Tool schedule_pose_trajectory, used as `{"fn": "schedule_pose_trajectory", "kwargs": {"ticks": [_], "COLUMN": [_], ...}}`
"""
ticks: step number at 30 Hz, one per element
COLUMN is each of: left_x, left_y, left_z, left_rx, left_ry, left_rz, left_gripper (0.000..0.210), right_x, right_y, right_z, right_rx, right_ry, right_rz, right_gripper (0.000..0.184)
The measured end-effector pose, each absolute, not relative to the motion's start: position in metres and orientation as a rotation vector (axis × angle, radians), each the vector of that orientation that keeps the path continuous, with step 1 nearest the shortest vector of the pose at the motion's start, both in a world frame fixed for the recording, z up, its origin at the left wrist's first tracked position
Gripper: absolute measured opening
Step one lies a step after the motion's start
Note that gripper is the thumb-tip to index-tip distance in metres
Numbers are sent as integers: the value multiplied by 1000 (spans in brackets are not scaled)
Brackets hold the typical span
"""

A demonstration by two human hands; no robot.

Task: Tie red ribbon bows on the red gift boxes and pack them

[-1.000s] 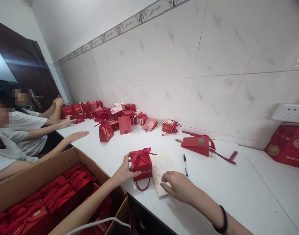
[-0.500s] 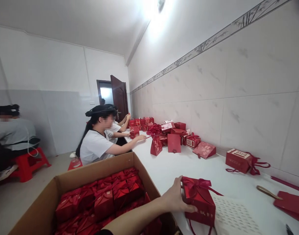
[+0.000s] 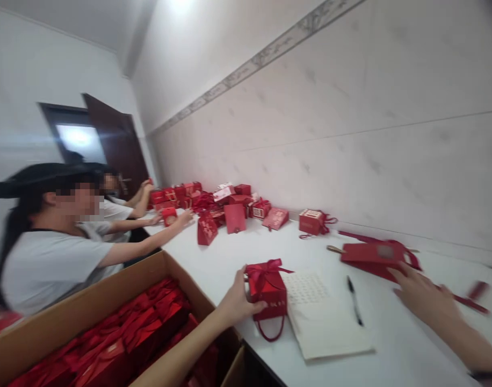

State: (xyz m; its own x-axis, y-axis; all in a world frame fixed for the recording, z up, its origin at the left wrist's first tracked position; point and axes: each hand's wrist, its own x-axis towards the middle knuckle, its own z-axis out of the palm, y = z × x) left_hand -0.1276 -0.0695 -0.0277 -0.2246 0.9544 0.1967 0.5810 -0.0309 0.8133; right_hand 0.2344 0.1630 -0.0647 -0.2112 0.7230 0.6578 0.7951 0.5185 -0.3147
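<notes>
Your left hand [image 3: 238,302] clasps the bow-topped box [image 3: 271,297] by its side, likely to steady it upright on the worktop [image 3: 310,257] beside the paper [image 3: 330,329]; well apart, your right hand [image 3: 427,301] is at the near edge of the red packet [image 3: 364,259], blur hiding any grip.

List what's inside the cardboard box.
The cardboard box holds red boxes packed close together. The left forearm blocks part of the view, and whatever lies beneath the top layer is covered.
</notes>
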Motion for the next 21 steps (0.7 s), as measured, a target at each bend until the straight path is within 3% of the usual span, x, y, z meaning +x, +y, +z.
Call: {"fn": "schedule_pose_trajectory", "kwargs": {"ticks": [3,9,13,17,21], "left_x": [-132,-132,-132,-130,-129], "left_y": [-66,-65,-65,-64,-63], "left_z": [-28,-27,-26,-25,-23], "left_rx": [1621,1614,1609,1616,1621], "left_ry": [1802,1873,1880,1904,1906], "left_rz": [1143,1063,1081,1055,1062], "left_gripper": [92,90,90,90,90], "right_x": [229,226,235,242,239], "right_y": [150,141,141,144,154], "right_z": [-56,-45,-46,-36,-29], "right_rx": [-1531,-1569,-1572,-1568,-1524], "right_ry": [-2108,-2080,-2033,-1565,-1269], "right_rz": [-487,-664,-314,201,460], "right_gripper": [34,17,16,11,22]}}
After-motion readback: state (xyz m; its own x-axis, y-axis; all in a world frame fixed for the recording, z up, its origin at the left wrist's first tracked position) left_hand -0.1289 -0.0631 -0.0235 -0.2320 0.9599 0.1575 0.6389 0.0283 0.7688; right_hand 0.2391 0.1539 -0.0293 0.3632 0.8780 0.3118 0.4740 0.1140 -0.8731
